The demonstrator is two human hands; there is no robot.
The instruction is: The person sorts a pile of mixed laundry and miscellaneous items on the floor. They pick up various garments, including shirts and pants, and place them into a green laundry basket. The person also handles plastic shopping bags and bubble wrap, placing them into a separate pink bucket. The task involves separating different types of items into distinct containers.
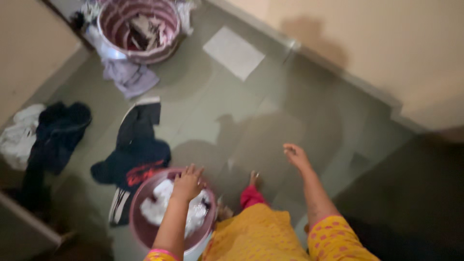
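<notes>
Left hand [187,182] is down over the far rim of a pink tub [145,232], fingers curled on the edge like it's gripping it, arm stretched straight out from a yellow dotted sleeve. The tub sits on the floor right by the person's feet, with white cloth [162,205] bunched up inside. Right hand [296,155] is just hanging out in the air off to the side, loosely open, holding nothing, arm half extended.

Floor [251,111] is grey-green tile, kinda shiny. Dark blue clothes with a red stripe [133,162] lie just beside the tub, another dark pile [55,133] plus something white further left. A second striped pink basket [137,29] sits well apart at the far end, lilac cloth [128,75] spilling beside it. Beige wall [386,43] runs along the right.
</notes>
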